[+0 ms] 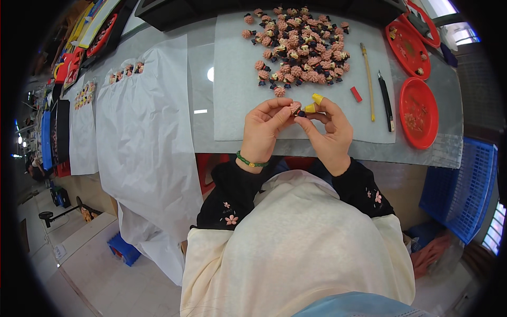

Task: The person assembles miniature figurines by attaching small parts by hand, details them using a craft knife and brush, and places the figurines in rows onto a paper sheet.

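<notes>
A small figurine (296, 108) with a bumpy pink head and a dark body is held up between my two hands, above the near edge of a white sheet (232, 79). My left hand (263, 129) pinches its pink part between thumb and fingers; a green braided bracelet circles that wrist. From the other side, my right hand (331, 133) has its thumb and fingertips closed at the dark part. Yellow finger cots (311, 108) cover two of its fingertips. Just beyond the hands lies a heap of similar figurines (298, 50).
Right of the heap lie a red block (356, 94), a thin wooden stick (368, 79) and a black pen-like tool (385, 100). Red plates (434, 119) line the table's right side. White paper (153, 100) with figurines at its far end drapes over the left edge. A blue crate (459, 185) stands lower right.
</notes>
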Available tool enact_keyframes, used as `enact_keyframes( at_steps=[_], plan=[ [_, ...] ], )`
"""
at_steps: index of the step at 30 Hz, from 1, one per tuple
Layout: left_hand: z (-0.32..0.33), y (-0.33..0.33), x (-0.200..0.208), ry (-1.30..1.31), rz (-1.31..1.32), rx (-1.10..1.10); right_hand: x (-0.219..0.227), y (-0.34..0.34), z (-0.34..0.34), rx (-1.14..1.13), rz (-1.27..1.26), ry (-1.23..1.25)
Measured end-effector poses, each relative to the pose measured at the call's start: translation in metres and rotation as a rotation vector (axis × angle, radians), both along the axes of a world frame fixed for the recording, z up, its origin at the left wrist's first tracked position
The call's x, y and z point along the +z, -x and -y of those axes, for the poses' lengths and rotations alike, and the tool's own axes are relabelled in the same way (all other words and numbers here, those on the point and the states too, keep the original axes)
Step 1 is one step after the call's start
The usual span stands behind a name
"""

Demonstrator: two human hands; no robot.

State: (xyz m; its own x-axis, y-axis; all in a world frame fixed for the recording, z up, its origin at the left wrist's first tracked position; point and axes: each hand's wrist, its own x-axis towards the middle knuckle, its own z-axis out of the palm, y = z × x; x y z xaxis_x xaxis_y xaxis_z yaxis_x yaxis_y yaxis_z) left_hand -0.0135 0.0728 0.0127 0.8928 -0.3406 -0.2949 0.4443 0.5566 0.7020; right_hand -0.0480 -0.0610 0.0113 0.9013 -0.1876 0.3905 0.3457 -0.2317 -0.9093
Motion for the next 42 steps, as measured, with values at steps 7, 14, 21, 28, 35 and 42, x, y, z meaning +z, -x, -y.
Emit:
enact_keyframes(
  at_steps=[7,14,21,28,35,42],
  plan=[
    [-0.019,-0.007,0.005,-0.014,-0.001,0.005,0.003,-0.013,0.004,0.055,-0.021,0.127],
    [-0.031,-0.016,0.017,0.035,-0.029,0.136,0.006,-0.048,-0.014,0.032,0.117,0.637],
    [-0.022,-0.01,0.002,-0.073,-0.047,0.021,0.006,-0.033,-0.01,0.133,-0.151,0.044],
    [0.001,-0.008,0.006,-0.078,-0.085,-0.215,-0.003,-0.009,0.011,0.108,0.04,0.233],
    [0.011,-0.004,0.009,-0.259,0.165,-0.081,0.006,0.008,0.016,0.181,-0.421,-0.629],
    [0.012,-0.003,0.005,-0.161,0.114,-0.033,0.002,0.009,0.009,0.17,-0.329,-0.518]
  ],
)
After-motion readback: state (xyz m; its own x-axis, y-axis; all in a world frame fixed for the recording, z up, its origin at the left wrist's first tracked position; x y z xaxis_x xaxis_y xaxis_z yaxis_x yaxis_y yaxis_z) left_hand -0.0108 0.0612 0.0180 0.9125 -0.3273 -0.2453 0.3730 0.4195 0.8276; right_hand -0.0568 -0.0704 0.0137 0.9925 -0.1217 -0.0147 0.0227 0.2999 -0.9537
